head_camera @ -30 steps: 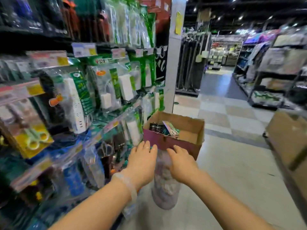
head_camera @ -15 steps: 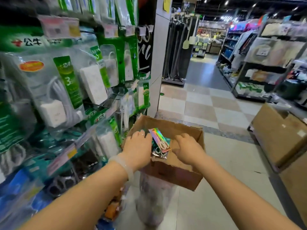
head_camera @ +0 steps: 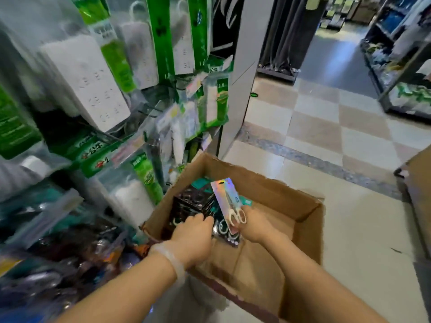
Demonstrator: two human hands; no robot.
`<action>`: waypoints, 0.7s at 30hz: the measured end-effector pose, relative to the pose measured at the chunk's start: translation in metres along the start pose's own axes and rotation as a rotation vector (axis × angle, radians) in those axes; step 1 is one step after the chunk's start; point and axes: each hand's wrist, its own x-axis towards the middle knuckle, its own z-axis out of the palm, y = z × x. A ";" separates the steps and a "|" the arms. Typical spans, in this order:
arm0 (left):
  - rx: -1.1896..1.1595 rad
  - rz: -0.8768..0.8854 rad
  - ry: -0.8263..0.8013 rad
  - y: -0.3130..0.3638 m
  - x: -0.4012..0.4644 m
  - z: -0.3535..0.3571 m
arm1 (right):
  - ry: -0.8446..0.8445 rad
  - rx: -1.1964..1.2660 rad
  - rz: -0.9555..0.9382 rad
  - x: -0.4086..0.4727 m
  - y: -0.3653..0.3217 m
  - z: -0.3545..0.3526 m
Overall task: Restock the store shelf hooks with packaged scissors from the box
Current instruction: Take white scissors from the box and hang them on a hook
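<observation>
Fingers (head_camera: 248,212) of the right hand (head_camera: 256,226) curled round the lower end of a holographic scissors pack (head_camera: 227,200), pinching it by the handle end, just right of frame centre. Long axis of that pack running from lower right up to upper left, hang-hole end uppermost, white scissor handles lowest and against the hand, blades aimed up toward the shelf side. Held tilted above the contents of the cardboard box (head_camera: 291,197), not lying flat among them.

Left hand (head_camera: 194,236) reaching into the box from lower centre, fingers bent down onto a dark pack (head_camera: 191,206); touching it for certain, gripping or merely resting not clear (fingertips hidden by the hand's own back). Clear band (head_camera: 171,255) round the left wrist.

Box open-topped, filling the centre and lower right of the frame. Inside, crowded toward its left half: dark packs stacked together, teal card edges (head_camera: 200,183) poking up behind them, more scissor rings just showing below the held pack. Right half of the box showing bare cardboard floor.

Upper left of the frame taken up by hanging packaged power strips (head_camera: 86,80) in green and white on hooks, blurred. Checkered floor tiles (head_camera: 326,127) at upper right.
</observation>
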 end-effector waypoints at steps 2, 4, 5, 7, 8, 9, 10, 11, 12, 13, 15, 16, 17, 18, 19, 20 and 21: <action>-0.037 -0.030 -0.049 0.003 0.023 0.006 | -0.001 0.048 -0.017 0.027 0.008 0.003; -0.088 -0.061 -0.087 0.006 0.043 0.011 | 0.032 0.108 -0.026 0.050 0.017 0.007; -0.129 -0.077 -0.099 0.008 0.050 0.013 | 0.037 0.148 -0.010 0.060 0.020 0.010; -0.218 -0.108 -0.122 0.012 0.060 0.016 | 0.016 0.230 0.016 0.076 0.025 0.015; -0.255 -0.122 -0.130 0.013 0.065 0.017 | 0.008 0.274 0.037 0.081 0.026 0.016; -0.287 -0.137 -0.132 0.013 0.068 0.019 | 0.001 0.332 0.069 0.088 0.029 0.019; -0.322 -0.155 -0.127 0.014 0.072 0.020 | 0.003 0.406 0.101 0.092 0.030 0.020; -0.365 -0.174 -0.117 0.015 0.074 0.021 | 0.012 0.502 0.126 0.096 0.032 0.020; -0.421 -0.195 -0.105 0.017 0.076 0.021 | 0.015 0.605 0.156 0.096 0.033 0.019; -0.486 -0.223 -0.092 0.019 0.078 0.020 | 0.029 0.697 0.168 0.096 0.037 0.019; -0.633 -0.275 -0.035 0.025 0.079 0.019 | 0.047 0.868 0.161 0.092 0.045 0.015; -0.706 -0.294 0.013 0.028 0.080 0.018 | 0.047 0.949 0.140 0.087 0.048 0.010; -0.780 -0.307 0.074 0.032 0.081 0.017 | 0.043 1.029 0.107 0.080 0.047 0.005; -0.860 -0.316 0.150 0.036 0.082 0.017 | 0.019 1.075 0.069 0.074 0.046 0.000; -0.953 -0.332 0.239 0.040 0.084 0.015 | -0.009 1.131 0.029 0.068 0.042 -0.005; -1.048 -0.358 0.330 0.043 0.085 0.010 | -0.035 1.141 -0.004 0.063 0.037 -0.009; -1.132 -0.394 0.414 0.046 0.087 0.005 | -0.051 1.137 -0.042 0.057 0.031 -0.015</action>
